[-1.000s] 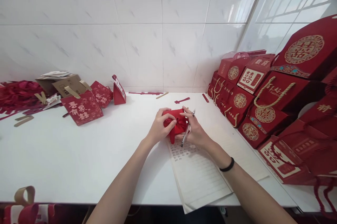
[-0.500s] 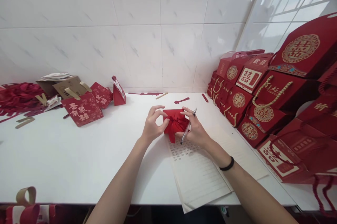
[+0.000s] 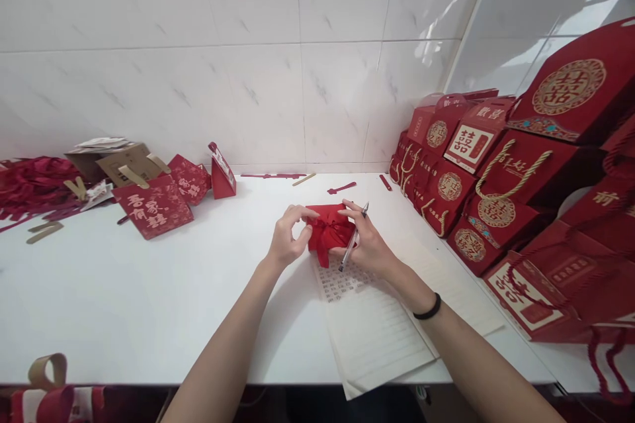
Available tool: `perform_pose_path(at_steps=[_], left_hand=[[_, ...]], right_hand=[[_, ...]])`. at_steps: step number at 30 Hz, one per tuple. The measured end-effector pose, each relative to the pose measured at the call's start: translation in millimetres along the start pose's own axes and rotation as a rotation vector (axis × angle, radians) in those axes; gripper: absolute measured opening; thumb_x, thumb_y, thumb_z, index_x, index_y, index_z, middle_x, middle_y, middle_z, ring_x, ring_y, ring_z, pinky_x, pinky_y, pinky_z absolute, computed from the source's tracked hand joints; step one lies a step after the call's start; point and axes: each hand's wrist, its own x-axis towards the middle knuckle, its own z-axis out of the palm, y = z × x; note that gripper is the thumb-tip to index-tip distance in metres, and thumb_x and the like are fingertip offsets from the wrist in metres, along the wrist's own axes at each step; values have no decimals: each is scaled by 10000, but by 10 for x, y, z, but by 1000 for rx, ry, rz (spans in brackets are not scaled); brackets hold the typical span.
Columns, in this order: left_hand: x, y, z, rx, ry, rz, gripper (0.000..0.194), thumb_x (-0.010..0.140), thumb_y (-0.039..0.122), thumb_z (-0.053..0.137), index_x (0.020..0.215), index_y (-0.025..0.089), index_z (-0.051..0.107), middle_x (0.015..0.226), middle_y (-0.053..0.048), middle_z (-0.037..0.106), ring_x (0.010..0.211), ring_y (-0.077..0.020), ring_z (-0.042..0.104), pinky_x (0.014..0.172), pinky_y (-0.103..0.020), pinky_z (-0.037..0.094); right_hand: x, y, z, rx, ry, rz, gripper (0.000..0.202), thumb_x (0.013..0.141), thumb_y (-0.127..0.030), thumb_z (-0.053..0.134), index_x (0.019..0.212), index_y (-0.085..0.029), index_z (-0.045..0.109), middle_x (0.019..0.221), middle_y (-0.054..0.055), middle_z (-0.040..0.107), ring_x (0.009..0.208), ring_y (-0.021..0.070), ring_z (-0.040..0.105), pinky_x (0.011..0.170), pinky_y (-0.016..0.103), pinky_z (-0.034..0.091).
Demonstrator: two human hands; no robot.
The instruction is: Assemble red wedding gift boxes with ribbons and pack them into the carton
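Red packet [image 3: 331,239] sits between the two hands, over the top end of an open notebook [image 3: 377,343] on the white table [image 3: 198,317]; whether it rests on the paper or is held just above it, cannot tell. Soft red ribbon, gathered into a knot, crosses its front, one tail hanging down. Handling estimate: light, body fairly stiff with flat faces, likely to dent if squeezed hard; ribbon limp, smooth, probably a little slippery and apt to shift. Best hold: opposite side edges, clear of the knot, with light pressure. Right hand [image 3: 368,242]: partly curled round the right side, forefinger at the upper edge, thumb low on the front, packet gripped between; a pen [image 3: 354,241] is also lodged in this hand, slanting across the fingers. Left hand [image 3: 289,237]: half-curled, thumb and forefinger bent in a C at the left edge, tips a little apart; they appear to touch packet or ribbon, but whether they pinch either, cannot tell.
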Motion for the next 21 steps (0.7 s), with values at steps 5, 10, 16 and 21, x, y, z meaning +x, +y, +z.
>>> perform_pose_path(at_steps=[5,10,16,21], left_hand=[[29,-5,-13,0,-38,-26,125,755,132,532,811,204,618,698,-12,602,689,-148,511,647,-306,463],[35,16,21,-68,-36,-87,60,746,145,557,724,195,581,722,-17,580,675,-131,526,595,-275,466],[13,24,62,-47,13,-67,83,742,130,553,692,191,527,727,-11,581,673,-123,525,614,-272,465],[-21,13,124,113,67,-2,102,726,117,560,705,198,502,651,20,561,607,-116,480,607,-275,451]], right_hand=[[-1,-7,-11,9,-5,-16,661,682,-274,758,1223,-260,378,1412,133,299,1307,274,323,1032,488,370],[4,-24,-20,3,-14,2,658,679,-265,762,1215,-262,379,1412,136,303,1302,273,333,1023,495,379],[-4,-26,-16,4,-12,-7,660,678,-242,760,1213,-253,374,1408,144,307,1302,274,332,1022,488,382],[-10,-37,-22,4,-27,2,652,687,-256,760,1214,-253,377,1415,140,298,1301,274,334,1013,487,393]])
